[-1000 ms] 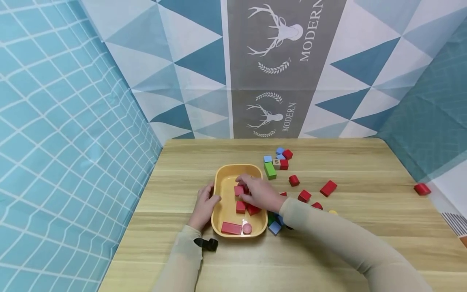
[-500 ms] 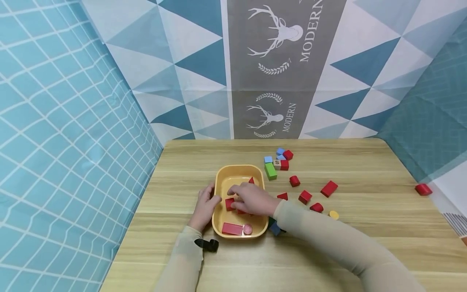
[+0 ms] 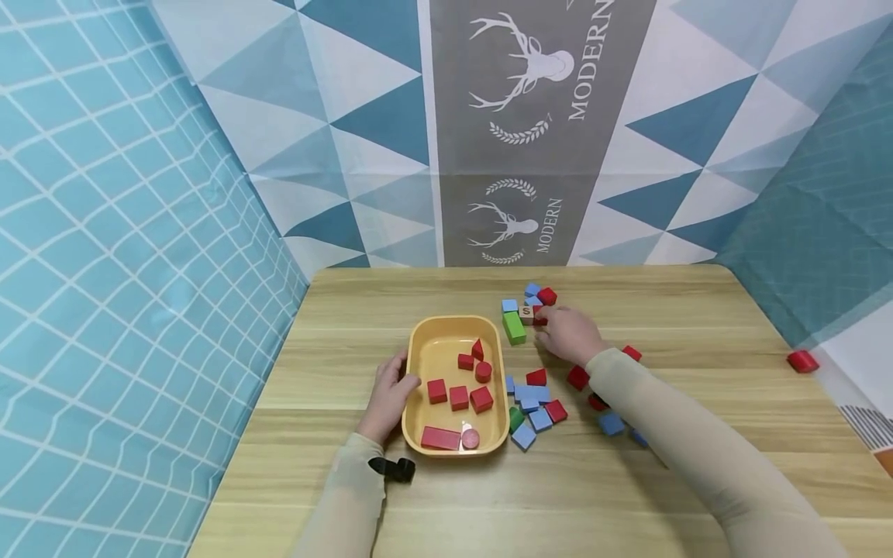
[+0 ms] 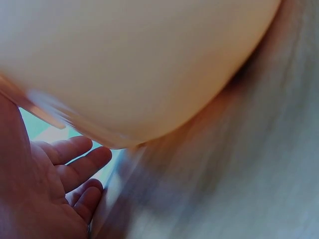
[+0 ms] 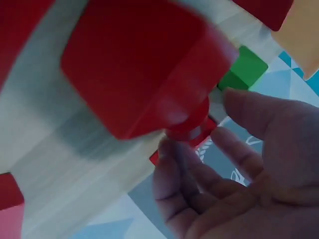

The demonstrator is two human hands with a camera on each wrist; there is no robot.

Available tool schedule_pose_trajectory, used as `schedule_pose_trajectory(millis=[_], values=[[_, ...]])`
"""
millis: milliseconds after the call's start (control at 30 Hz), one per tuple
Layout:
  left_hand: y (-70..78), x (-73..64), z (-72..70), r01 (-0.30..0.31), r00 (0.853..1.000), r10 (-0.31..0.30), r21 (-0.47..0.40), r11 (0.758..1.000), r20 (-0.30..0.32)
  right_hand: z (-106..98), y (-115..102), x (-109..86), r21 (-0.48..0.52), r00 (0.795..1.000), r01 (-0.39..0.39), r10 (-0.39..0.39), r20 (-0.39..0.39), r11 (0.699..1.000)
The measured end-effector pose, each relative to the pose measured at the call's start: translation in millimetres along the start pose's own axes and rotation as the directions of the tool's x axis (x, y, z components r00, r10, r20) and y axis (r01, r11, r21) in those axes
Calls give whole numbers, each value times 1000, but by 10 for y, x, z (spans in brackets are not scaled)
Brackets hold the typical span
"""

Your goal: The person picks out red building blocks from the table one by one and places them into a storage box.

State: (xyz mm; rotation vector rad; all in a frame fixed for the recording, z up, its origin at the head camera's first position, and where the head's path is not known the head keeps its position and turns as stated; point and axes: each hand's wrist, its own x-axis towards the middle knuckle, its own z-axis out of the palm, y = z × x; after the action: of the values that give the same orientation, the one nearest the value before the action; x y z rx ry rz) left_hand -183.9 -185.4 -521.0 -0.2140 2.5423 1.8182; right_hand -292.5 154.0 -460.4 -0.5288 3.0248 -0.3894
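Observation:
My left hand (image 3: pixel 386 399) holds the left side of a yellow plastic tray (image 3: pixel 412 341), thumb over the rim and fingers along the outer wall. In the left wrist view, the fingers (image 4: pixel 82 167) lie close to the tray's wall (image 4: pixel 149 64). Several red toy blocks (image 3: pixel 458 397) lie inside the tray. My right hand (image 3: pixel 570 335) reaches to a red cube (image 3: pixel 539 315) beside a wooden letter block (image 3: pixel 526 314). In the right wrist view, its thumb and fingers (image 5: pixel 169 174) are spread apart; a large red block (image 5: pixel 139 64) partly blocks the view.
Right of the tray lie blue blocks (image 3: pixel 532 394), a green block (image 3: pixel 515 419) and red ones (image 3: pixel 556 411). A bright green block (image 3: pixel 514 328) stands behind them. A red cylinder (image 3: pixel 803 362) lies at the table's far right edge. Patterned cloth hangs behind the table (image 3: pixel 335 349).
My right hand set a red cube down in the tray, left it, and moved right and back to the red cube by the letter block. My left hand stays at the tray.

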Motion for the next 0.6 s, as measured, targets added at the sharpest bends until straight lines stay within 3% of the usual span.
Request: schedule_pose_trajectory(millis=[100, 333, 600], values=[[-17, 0, -7, -2, 1000, 2, 4, 1000, 6, 66, 48, -26, -1, 1000, -10, 10, 21, 1000], [-17, 6, -12, -16, 1000, 16, -1, 1000, 14, 75, -4, 4, -11, 998, -57, 57, -30, 998], [0, 3, -27, -21, 1000, 21, 2, 1000, 7, 68, 8, 112, -35, 1000, 12, -12, 6, 999]])
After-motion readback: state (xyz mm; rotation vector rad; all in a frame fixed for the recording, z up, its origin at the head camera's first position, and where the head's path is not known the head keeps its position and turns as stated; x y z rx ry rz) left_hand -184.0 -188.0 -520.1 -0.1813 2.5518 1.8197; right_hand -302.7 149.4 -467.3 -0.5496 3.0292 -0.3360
